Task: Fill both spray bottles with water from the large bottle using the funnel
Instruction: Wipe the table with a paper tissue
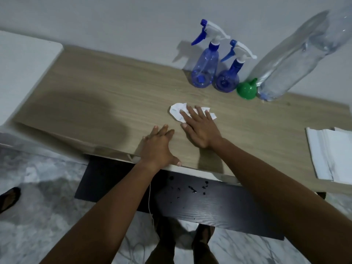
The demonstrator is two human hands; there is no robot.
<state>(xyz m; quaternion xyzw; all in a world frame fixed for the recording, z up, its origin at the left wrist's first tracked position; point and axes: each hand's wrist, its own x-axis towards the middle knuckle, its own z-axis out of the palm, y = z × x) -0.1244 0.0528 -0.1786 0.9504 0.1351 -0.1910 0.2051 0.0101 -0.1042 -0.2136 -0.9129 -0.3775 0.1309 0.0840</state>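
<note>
Spray bottles [204, 73]: two blue ones, trigger heads on, stood side by side at the back of the table [95, 92], well apart from both hands; their fill level could not be told.
Right grip: right hand [200, 128] lay flat with straight fingers, pressing a crumpled white tissue [176, 111] onto the table and curled round nothing.
Left grip: left hand [159, 147] rested open near the front edge, fingers spread, thumb at the lip, holding nothing.
Just beyond: green funnel [247, 89] lay between the spray bottles and the large bottle [289, 58], close against both.
Farther out: a stack of white paper [331, 155] sat at the table's right end; a dark shelf [219, 206] below carried specks or drops.
Risk: a wide wipe could probably knock the funnel or a light bottle over; a wet film on the table might let bottles skid during pouring.
Writing: none readable; the large bottle showed no label.
</note>
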